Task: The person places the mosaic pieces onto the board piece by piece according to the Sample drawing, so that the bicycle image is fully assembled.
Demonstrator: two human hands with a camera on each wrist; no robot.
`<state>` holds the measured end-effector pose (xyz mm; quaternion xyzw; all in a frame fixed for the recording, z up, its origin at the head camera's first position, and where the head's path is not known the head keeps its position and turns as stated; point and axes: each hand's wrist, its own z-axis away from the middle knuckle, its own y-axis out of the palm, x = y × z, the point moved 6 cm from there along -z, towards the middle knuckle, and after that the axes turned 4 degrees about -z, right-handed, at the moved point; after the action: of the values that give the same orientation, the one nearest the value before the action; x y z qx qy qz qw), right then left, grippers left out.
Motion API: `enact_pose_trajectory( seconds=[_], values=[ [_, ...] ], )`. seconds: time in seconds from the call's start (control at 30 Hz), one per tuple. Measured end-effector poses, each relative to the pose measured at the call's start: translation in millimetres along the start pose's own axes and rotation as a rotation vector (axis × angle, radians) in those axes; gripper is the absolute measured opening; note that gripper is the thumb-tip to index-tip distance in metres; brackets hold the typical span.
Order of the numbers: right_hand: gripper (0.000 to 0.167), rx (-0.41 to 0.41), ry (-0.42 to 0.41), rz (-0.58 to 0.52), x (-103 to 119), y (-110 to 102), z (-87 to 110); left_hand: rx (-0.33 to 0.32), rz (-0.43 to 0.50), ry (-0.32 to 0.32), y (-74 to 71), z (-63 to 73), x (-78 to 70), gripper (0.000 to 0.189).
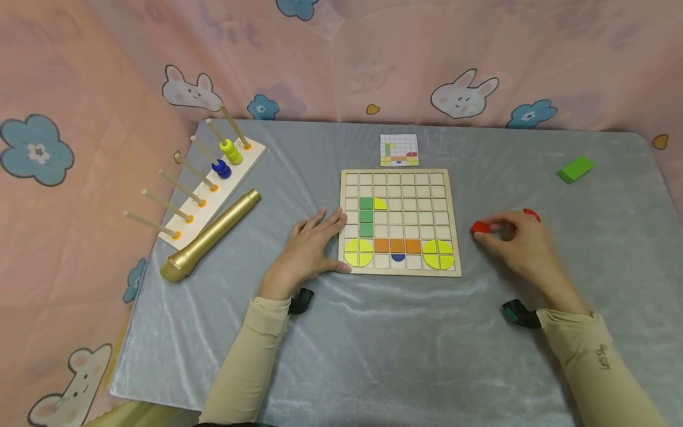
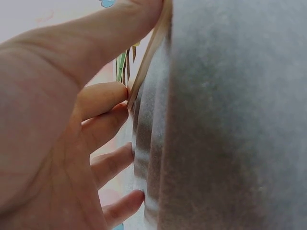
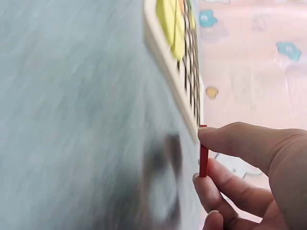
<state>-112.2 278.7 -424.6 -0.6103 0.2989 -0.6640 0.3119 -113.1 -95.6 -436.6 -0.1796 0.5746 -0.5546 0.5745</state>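
Note:
A wooden grid board [image 1: 401,273] lies on the table, bearing green and orange squares, a blue half-round piece and yellow quarter-round pieces, most of them joined into two circles. My left hand [image 1: 306,252] rests at the board's left edge, fingers spread, thumb by the near left corner. Right of the board, my right hand [image 1: 525,252] pinches a small flat red piece [image 1: 480,227] between thumb and fingers; the right wrist view shows this red piece [image 3: 204,158] edge-on. A second red piece [image 1: 532,214] peeks out behind that hand, mostly hidden.
A small pattern card [image 1: 399,149] lies beyond the board. At the left stand a peg rack [image 1: 235,172] with blue and yellow-green beads and a gold microphone [image 1: 213,237]. A green block [image 1: 575,169] sits at the far right. Pink printed cloth [image 1: 341,65] hangs behind the table.

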Motion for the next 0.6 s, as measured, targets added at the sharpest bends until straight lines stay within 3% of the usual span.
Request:
enact_pose_trajectory(
  seconds=[0.17,0.4,0.6],
  values=[
    [0.037,0.067,-0.003,-0.028,16.2,11.9,-3.6,-0.003,0.002,-0.001,0.9,-0.5,0.1,0.110],
    [0.029,0.098,-0.135,-0.054,36.8,24.3,-10.8,-0.005,0.001,-0.002,1.6,-0.9,0.8,0.110],
    [0.033,0.180,-0.123,-0.036,41.6,34.3,-17.3,-0.004,-0.001,-0.002,1.6,-1.2,0.8,0.110]
  ],
)
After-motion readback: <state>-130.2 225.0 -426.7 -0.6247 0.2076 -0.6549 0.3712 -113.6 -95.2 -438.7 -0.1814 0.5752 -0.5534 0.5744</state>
